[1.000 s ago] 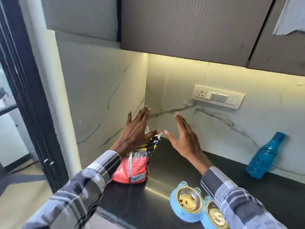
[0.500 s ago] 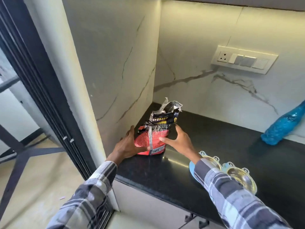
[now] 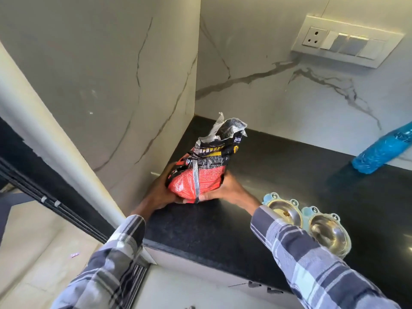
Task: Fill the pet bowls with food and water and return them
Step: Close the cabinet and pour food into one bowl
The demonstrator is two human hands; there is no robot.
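2 hands on bag [image 3: 201, 175] | L hand [image 3: 159, 192] + R hand [image 3: 227, 189] cup base, likely to lift w/o spill | bowls [image 3: 312, 224] just R of R hand, near-empty | bottle [image 3: 383, 151] far R

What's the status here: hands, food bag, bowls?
Left hand and right hand both grip the food bag, top crumpled. Twin bowls on the counter, not yet filled. Nothing between bag and bowls.
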